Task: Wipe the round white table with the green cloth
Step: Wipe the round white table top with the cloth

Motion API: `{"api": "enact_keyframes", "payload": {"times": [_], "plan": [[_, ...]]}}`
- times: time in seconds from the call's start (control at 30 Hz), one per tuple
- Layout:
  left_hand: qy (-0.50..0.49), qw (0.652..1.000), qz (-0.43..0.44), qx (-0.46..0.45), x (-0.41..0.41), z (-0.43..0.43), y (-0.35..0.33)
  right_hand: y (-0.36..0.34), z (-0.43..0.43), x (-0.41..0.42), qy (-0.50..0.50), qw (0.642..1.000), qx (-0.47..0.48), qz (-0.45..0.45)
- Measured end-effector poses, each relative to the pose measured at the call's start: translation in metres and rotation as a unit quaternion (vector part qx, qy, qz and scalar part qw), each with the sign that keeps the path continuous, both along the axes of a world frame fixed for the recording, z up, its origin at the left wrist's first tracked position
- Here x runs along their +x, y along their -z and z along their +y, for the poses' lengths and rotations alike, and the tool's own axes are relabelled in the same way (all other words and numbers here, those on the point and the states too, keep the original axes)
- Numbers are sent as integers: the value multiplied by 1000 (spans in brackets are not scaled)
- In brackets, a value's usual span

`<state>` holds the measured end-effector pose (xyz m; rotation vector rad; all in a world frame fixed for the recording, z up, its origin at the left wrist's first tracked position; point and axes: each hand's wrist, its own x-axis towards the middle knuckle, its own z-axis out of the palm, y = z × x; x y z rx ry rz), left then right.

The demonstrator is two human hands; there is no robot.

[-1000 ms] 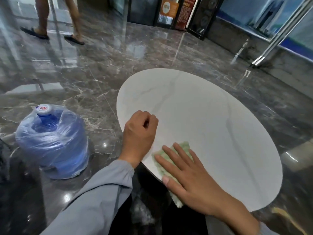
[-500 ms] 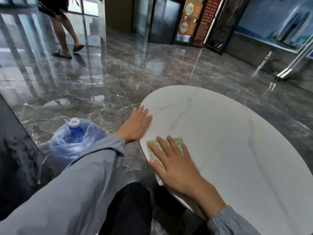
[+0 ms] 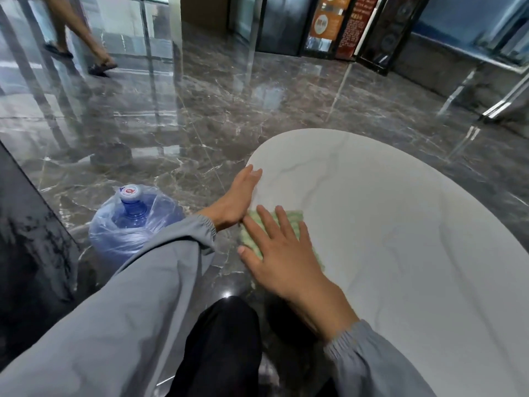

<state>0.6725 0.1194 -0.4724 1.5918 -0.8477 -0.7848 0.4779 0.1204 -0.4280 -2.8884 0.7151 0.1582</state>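
The glossy dark marble floor [image 3: 200, 116] reflects glass panels [image 3: 123, 21] at eleven o'clock. Orange posters [image 3: 326, 21] stand at one o'clock, a wrapped water bottle [image 3: 134, 224] at eight.

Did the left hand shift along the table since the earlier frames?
Yes. The left hand, curled at the edge of the table before, now lies flat, fingers stretched farther along that edge, away from the person.

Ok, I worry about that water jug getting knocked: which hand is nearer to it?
Left. The left hand rests on the edge of the table, just right of the water jug; the right hand presses the cloth farther right.
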Motion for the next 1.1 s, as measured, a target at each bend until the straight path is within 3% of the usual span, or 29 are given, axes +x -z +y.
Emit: {"api": "enact_keyframes", "payload": {"times": [0.1,0.2,0.4,0.57,0.7,0.77,0.87,0.97,1.1], "plan": [[21,999,-34,10,6,2,1,1,2,7,6,1000,-22,2],[18,997,-71,21,6,4,4,5,21,-48,-11,999,-29,-24],[5,998,-57,31,15,-2,15,3,39,-157,-24,996,-84,-2],[45,968,-222,108,18,3,8,9,27,-93,31,998,-41,-23],[40,963,-231,135,6,7,-11,8,21,-38,34,999,-37,-20],[48,949,-273,151,0,11,-18,9,28,-49,29,998,-51,-33],[45,889,-416,186,-16,17,-33,13,38,-110,8,997,-53,-47],[17,887,-440,140,-68,25,-48,15,34,-193,46,997,-46,-36],[69,864,-498,17,-156,45,-48,4,17,-272,144,989,-16,-23]]}}
